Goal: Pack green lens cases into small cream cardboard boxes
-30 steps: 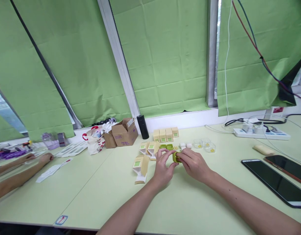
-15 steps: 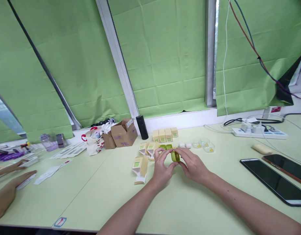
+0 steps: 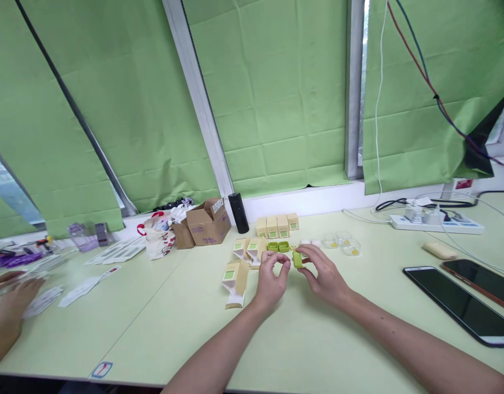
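Note:
Between the thumb and fingers of my right hand (image 3: 323,276) is a small olive-green case (image 3: 297,259). It looks closed from here, and a bit of gold-coloured chain (image 3: 293,249) shows at its top. My left hand (image 3: 272,279) is just left of the case, apart from it. Its thumb and forefinger are drawn together, and whatever may be between them is too small to make out. Beyond my left fingers, two open green cases (image 3: 278,247) lie on the table. Pale pink-white round pieces (image 3: 310,243) are partly hidden behind my right hand.
Opened cream boxes (image 3: 236,276) lie left of my hands, and several closed cream boxes (image 3: 277,226) stand behind. Clear cups (image 3: 352,248) with yellow centres, phones (image 3: 461,301) and a power strip (image 3: 436,221) are right. At far left, a co-worker's hands (image 3: 19,298) handle papers.
My left hand has come away from the green case to the left. My right hand keeps the case, whose hollow inside no longer shows. The co-worker's hands have moved left.

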Tool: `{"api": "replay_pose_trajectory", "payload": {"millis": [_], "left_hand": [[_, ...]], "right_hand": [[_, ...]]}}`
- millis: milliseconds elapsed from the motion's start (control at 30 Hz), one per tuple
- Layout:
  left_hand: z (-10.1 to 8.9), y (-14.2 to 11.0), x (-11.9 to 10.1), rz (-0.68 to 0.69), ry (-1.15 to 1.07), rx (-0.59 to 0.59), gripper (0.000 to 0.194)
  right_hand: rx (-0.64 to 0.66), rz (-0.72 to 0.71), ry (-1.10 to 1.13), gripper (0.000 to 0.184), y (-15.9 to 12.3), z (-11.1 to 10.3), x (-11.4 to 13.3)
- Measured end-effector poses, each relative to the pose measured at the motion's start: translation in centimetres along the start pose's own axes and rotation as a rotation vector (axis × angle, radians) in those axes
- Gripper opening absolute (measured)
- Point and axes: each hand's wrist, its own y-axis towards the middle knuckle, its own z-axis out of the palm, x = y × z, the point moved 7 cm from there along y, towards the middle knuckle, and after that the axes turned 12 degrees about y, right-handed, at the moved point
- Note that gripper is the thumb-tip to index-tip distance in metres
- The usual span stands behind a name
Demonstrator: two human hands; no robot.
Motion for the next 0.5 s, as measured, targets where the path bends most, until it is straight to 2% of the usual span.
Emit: {"api": "replay_pose_trajectory", "payload": {"millis": [500], "left_hand": [[0.60, 0.03, 0.32, -0.043, -0.043, 0.030, 0.016]], "right_hand": [[0.030, -0.029, -0.025, 0.048, -0.34, 0.55, -0.47]]}}
